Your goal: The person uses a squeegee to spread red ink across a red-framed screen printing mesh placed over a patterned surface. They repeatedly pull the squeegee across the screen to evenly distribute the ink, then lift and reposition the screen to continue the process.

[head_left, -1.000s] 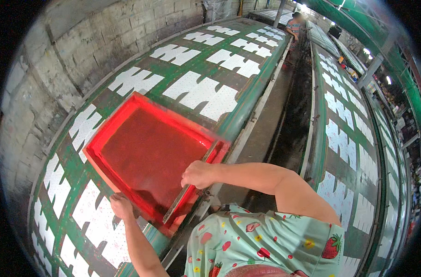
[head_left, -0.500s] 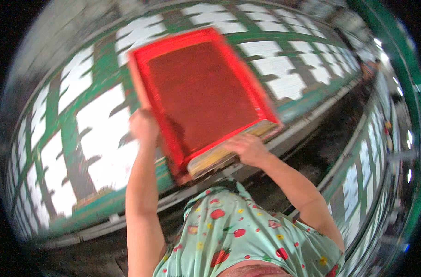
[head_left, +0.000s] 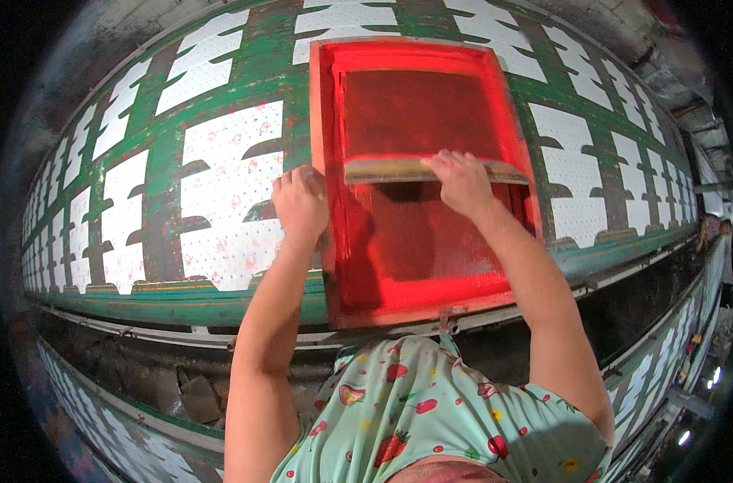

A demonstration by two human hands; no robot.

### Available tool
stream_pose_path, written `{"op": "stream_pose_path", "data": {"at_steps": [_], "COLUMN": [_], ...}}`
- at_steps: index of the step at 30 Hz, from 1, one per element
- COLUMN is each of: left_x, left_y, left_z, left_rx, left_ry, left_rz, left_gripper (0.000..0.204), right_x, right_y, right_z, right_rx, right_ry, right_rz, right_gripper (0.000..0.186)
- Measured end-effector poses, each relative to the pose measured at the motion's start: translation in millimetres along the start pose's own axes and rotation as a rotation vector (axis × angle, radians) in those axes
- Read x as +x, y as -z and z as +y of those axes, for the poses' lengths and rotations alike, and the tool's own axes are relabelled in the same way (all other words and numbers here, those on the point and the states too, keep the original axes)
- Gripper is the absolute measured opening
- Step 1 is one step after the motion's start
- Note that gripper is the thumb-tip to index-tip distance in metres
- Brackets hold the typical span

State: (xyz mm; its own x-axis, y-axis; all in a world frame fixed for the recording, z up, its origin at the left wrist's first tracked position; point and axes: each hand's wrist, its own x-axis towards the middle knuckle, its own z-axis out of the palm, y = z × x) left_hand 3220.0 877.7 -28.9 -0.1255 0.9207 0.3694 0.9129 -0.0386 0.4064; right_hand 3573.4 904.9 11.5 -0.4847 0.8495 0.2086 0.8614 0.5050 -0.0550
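A red-framed printing screen (head_left: 423, 295) lies on the long green table, its mesh stained dark red. My right hand (head_left: 460, 181) is closed around the wooden squeegee (head_left: 391, 171), which spans the screen crosswise about midway along it. Curled over the screen's left side rail is my left hand (head_left: 302, 201); its fingertips are partly hidden. Left of the screen lies a white cut fabric piece (head_left: 230, 177) printed with small coloured dots and pinkish figures. A dark shadow falls on the mesh below the squeegee.
The green table (head_left: 157, 141) carries rows of white notched fabric pieces. To the right lie more dotted pieces (head_left: 572, 201). A metal rail (head_left: 197, 332) runs along the near edge. Beyond a dark aisle, another table (head_left: 125, 427) holds similar pieces.
The screen, tilted and blurred before, now rests squarely on the table farther right. The squeegee has gone from the screen's near end to its middle with my right hand.
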Motion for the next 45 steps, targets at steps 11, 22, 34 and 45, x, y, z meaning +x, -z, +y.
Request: {"op": "stream_pose_path", "data": {"at_steps": [11,22,34,45], "left_x": [2.5,1.5,5.2,0.7], "left_y": [5.3,7.8,6.6,-0.6], "left_z": [4.2,5.3,4.9,-4.0], "left_rx": [0.062,0.117,0.06,-0.017], "left_ry": [-0.003,0.053,-0.045,-0.072], "left_rz": [0.001,-0.073,-0.007,0.084], "left_gripper": [0.027,0.029,0.023,0.021], "right_x": [200.9,283.1,193.7,-15.2], "right_y": [-50.6,-52.5,2.2,48.0], "right_z": [124.8,184.4,121.2,-9.2], "right_rx": [-0.005,0.075,0.099,0.133], "right_ry": [0.014,0.041,0.017,0.014], "right_rz": [0.025,-0.046,-0.321,-0.362], "right_gripper": [0.041,0.046,0.034,0.04]}}
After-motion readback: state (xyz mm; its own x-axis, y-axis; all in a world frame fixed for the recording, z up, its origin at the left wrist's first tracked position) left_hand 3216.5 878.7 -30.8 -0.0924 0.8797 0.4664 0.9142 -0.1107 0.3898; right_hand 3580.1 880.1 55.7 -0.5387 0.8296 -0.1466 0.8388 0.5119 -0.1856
